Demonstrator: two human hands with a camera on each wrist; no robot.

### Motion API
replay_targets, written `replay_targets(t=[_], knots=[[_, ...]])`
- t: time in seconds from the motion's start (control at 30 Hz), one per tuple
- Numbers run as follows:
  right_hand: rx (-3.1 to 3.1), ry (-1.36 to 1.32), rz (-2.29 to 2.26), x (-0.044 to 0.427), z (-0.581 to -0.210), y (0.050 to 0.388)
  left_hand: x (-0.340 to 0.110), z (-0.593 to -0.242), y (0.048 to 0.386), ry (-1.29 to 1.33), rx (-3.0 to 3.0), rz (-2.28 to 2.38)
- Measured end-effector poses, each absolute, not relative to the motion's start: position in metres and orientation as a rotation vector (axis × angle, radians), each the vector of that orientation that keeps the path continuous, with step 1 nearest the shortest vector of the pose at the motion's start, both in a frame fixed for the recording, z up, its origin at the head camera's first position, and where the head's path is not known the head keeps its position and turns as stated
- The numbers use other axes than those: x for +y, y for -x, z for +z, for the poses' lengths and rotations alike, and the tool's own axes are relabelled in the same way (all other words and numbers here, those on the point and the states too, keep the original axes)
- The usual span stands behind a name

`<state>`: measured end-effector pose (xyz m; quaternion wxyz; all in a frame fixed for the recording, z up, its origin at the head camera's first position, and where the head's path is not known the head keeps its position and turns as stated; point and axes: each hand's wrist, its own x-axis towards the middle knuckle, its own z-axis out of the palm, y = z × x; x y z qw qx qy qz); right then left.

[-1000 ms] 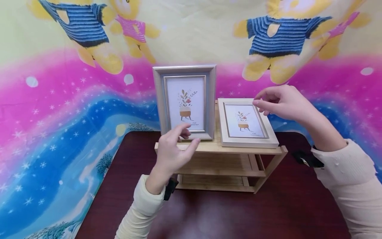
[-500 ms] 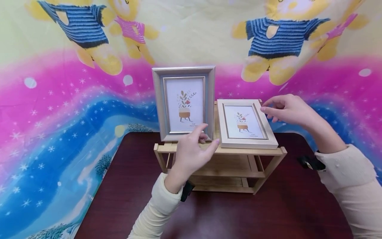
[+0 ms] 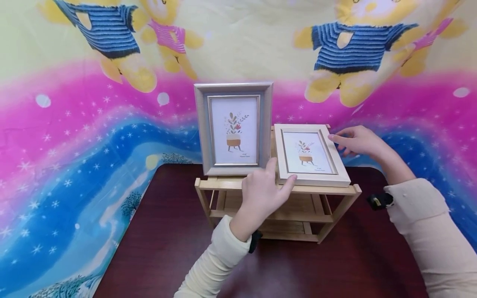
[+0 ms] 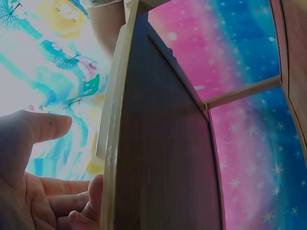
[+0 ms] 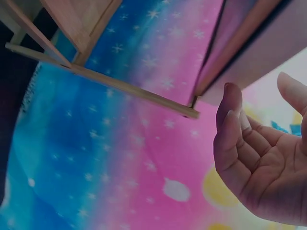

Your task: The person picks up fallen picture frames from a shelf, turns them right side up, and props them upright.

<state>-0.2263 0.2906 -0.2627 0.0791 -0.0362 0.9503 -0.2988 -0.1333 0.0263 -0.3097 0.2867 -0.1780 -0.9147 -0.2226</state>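
A cream picture frame (image 3: 312,179) lies flat on the right half of a wooden shelf's top (image 3: 238,182). A grey-silver picture frame (image 3: 234,170) stands upright on the left half. My left hand (image 3: 262,192) is at the cream frame's near left corner, fingers apart and gripping nothing; in the left wrist view its fingertips are close to the shelf edge (image 4: 112,158). Beside the cream frame's right edge is my right hand (image 3: 359,142), fingers loosely bent with nothing in them. Whether either hand touches the frame I cannot tell.
The shelf has lower tiers (image 3: 287,227) and stands on a dark red table (image 3: 167,231). Behind it hangs a colourful cloth (image 3: 238,49) with bears and snowflakes. Black bands are on both wrists.
My left hand has moved right, from in front of the grey-silver frame to the cream frame's near left corner. My right hand has moved lower and outward to the cream frame's right side.
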Motion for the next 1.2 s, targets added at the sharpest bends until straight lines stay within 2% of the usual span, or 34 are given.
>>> replay_targets(t=[0.63,1.2], knots=[[2.705,0.107,-1.003,0.292,-0.286,0.237,0.044,-0.317,0.137,0.430,-2.443,-0.373],[2.873,0.212,-1.110,0.293,-0.286,0.224,0.043,-0.321,0.136,0.452,-2.424,-0.478]])
